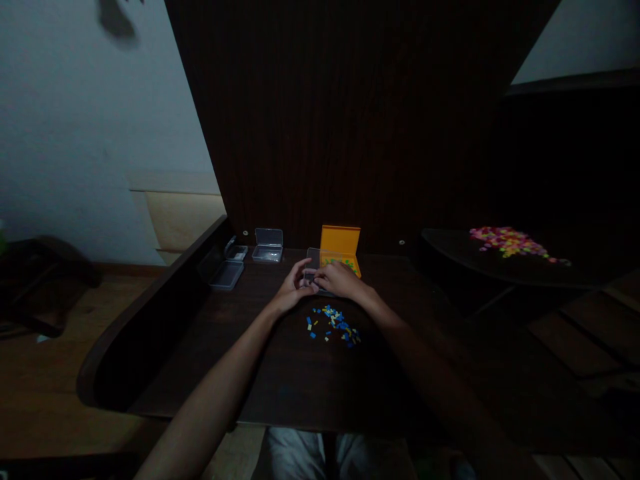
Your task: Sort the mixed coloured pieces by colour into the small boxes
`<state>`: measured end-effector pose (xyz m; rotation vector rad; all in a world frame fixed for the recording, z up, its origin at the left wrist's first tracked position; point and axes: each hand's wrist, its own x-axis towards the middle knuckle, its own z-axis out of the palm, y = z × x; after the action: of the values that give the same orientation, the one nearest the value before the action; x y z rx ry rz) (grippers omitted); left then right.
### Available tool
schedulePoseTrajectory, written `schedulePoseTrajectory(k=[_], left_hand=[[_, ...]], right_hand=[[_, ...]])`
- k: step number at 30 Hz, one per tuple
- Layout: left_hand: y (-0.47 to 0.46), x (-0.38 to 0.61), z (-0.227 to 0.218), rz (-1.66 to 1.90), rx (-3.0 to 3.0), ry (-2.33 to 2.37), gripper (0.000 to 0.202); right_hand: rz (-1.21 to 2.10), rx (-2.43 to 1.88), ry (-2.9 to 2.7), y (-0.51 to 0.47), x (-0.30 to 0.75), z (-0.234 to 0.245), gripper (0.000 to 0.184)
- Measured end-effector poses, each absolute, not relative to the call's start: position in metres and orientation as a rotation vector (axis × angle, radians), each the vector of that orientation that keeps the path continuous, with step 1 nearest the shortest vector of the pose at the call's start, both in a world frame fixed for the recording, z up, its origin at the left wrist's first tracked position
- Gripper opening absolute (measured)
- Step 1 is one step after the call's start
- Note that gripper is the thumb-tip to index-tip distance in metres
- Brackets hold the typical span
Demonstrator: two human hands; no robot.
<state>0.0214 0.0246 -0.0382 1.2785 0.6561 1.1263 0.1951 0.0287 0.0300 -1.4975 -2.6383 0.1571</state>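
Note:
My left hand (294, 287) is at the near left side of a clear plastic box (314, 255), its fingers apart and curved. No object shows in its grasp. My right hand (339, 280) reaches over the same box with fingertips drawn together close to the left palm; whatever they hold is too small and dark to make out. Behind the right hand stands an orange box (341, 239) with its lid raised and small green pieces (351, 265) inside. Between my forearms lies a loose scatter of small blue, yellow and cream building-block pieces (337, 320).
To the left stand several opened clear cases, among them one case (269, 247) and another (227, 275). A raised dark edge (150, 320) bounds the table (300, 387) there. A pile of pink, red and yellow bits (510, 241) rests on a side shelf (470, 257) at right.

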Motion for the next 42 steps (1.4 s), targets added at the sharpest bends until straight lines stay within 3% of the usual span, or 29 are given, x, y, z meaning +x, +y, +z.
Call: schedulePoseTrajectory(k=[10,22,30,42], left_hand=[[0.026,0.02,-0.039,1.148,1.264,0.679,0.081],[0.028,0.022,-0.04,1.166,1.239,0.702,0.082],[0.027,0.022,-0.04,1.161,1.211,0.684,0.081],[0.026,0.022,-0.04,1.152,1.231,0.635,0.079]], right_hand=[[0.15,-1.475,-2.581,0.026,0.194,0.031,0.024],[0.469,-1.12,-2.235,0.035,0.203,0.038,0.006],[0.472,-1.094,-2.178,0.037,0.207,0.036,0.021],[0.417,-1.193,-2.292,0.042,0.213,0.032,0.024]])
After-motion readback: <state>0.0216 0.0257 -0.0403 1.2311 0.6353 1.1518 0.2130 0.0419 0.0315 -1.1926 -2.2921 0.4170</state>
